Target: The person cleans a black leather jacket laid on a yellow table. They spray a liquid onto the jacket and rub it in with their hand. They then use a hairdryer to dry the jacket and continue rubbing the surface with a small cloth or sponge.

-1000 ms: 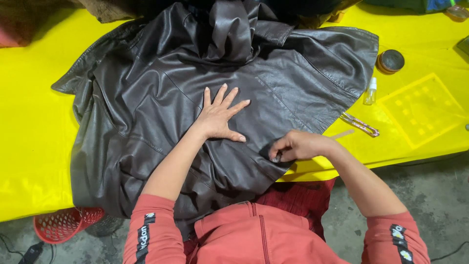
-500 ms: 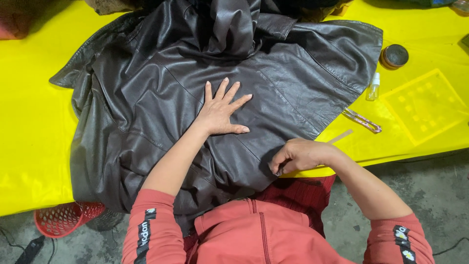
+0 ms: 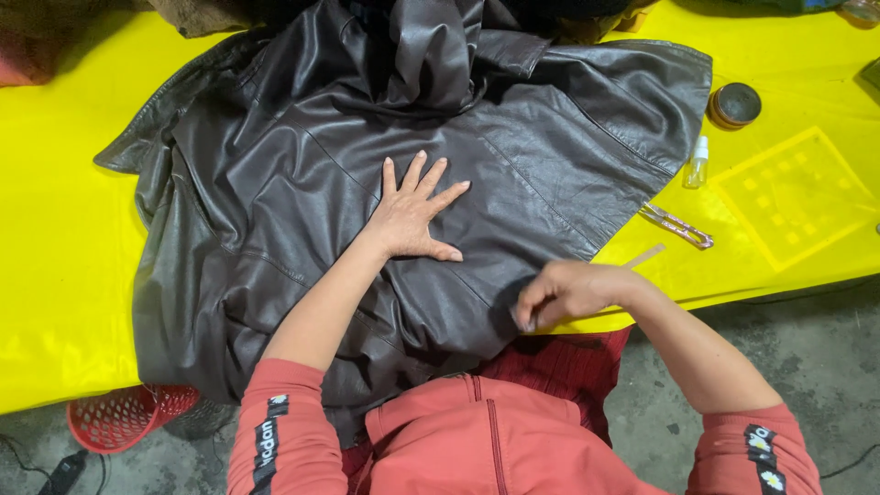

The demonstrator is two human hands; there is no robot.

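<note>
The leather jacket overhangs the yellow table's near edge. Your left hand presses it, fingers spread; your right hand pinches its hem at lower centre.

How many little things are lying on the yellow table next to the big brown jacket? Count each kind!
Round tin: 1
Small clear bottle: 1
Yellow square grid tray: 1
Pinkish clip-like tool: 1
Flat thin stick: 1
Total: 5, all on the yellow table to the right of the jacket.
</note>
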